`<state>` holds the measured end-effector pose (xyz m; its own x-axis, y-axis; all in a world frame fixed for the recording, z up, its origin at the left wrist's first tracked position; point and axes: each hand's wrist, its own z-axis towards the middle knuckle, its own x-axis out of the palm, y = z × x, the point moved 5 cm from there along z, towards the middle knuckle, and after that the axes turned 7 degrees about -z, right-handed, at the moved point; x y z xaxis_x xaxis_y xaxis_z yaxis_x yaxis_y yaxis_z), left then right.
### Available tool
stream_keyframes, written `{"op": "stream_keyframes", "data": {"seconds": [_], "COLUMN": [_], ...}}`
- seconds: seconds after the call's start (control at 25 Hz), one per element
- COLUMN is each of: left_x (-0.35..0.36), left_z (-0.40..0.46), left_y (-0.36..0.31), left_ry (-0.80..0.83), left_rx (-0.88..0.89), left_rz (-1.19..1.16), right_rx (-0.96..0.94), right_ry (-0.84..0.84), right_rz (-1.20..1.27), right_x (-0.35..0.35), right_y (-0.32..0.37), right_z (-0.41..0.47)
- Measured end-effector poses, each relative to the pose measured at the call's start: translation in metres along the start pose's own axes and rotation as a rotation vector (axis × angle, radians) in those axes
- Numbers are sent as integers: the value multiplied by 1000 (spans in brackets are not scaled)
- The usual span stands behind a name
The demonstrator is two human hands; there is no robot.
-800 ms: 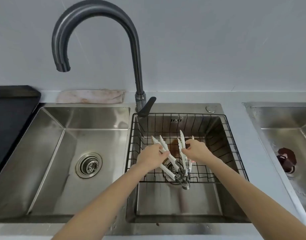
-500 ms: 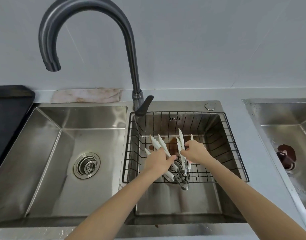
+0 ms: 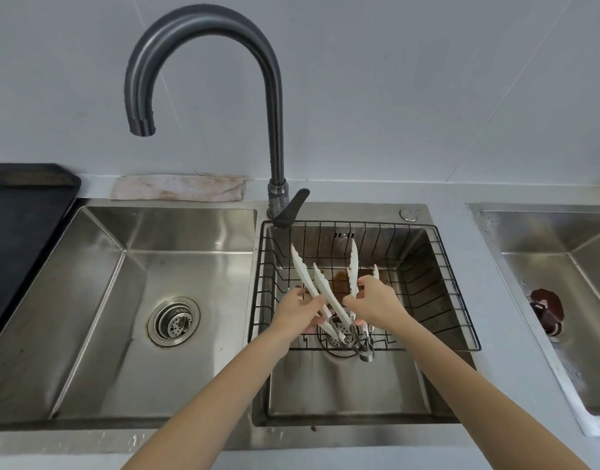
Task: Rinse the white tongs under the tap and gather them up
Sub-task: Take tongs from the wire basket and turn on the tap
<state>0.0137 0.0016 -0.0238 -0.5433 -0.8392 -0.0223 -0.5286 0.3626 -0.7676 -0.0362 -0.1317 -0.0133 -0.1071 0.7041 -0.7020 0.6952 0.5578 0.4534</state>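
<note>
White tongs [image 3: 313, 289] are held over the black wire basket [image 3: 437, 283] in the right sink basin, their white tips pointing up toward the wall and their metal hinge ends low. The left hand [image 3: 295, 313] has its fingers curled around one pair. The right hand [image 3: 373, 301] pinches another pair [image 3: 352, 266] between thumb and fingers. The dark gooseneck tap [image 3: 203, 39] arches over the left basin [image 3: 105, 300].

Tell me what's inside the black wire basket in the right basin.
Both hands, left hand and right hand, hold white tongs inside the wire basket. They partly cover the drain underneath.
</note>
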Motion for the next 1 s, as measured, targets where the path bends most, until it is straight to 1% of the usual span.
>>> {"op": "stream_keyframes", "data": {"seconds": [0.12, 0.24, 0.48, 0.64, 1.0], "left_x": [-21, -44, -104, -151, -246], "left_z": [-14, -25, -42, -49, -39], "left_y": [3, 8, 11, 10, 8], "left_ry": [5, 6, -57, -69, -83], "left_rx": [13, 32, 65, 84, 118], "left_rz": [10, -9, -207, -276, -250], "right_rx": [-19, -71, -139, -174, -179], "right_ry": [29, 20, -4, -17, -67], "right_rz": [72, 78, 115, 112, 153], "right_x": [8, 21, 50, 76, 128], "right_y": [16, 37, 88, 127, 199], "right_z": [-21, -39, -55, -58, -51]}}
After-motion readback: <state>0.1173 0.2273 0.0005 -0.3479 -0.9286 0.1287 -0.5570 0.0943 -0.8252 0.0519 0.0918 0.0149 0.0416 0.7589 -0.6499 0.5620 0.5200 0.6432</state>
